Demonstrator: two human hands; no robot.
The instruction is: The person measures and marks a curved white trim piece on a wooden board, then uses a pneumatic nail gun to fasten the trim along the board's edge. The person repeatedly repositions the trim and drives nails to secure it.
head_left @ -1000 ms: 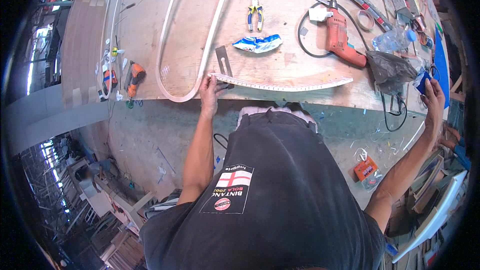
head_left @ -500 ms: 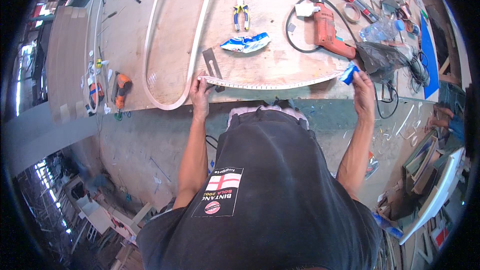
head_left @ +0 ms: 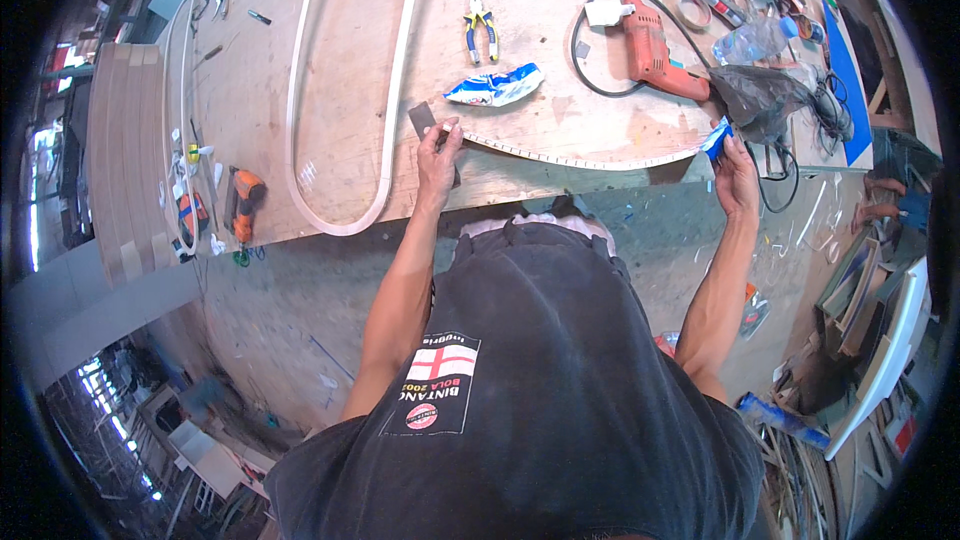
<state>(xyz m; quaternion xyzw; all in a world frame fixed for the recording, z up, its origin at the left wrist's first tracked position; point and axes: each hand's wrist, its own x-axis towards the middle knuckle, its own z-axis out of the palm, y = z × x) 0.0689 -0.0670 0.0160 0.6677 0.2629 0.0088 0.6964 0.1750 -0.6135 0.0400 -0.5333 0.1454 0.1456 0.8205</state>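
Probably light and springy, the ticked white strip (head_left: pixel 576 164) bows along the near edge of the surface (head_left: pixel 590 125), its left end pinched by the left hand (head_left: pixel 437 157); the right hand (head_left: pixel 736 176) clasps a blue piece (head_left: pixel 716 139) beside the other end. Ticks, if cuts, may snap; ends suit holding.

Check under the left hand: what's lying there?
A dark flat bar lies on the wooden tabletop, partly beneath the left hand. Its upper end shows beyond the hand, and a sliver shows at the hand's right. The bar's middle is covered and cannot be seen.
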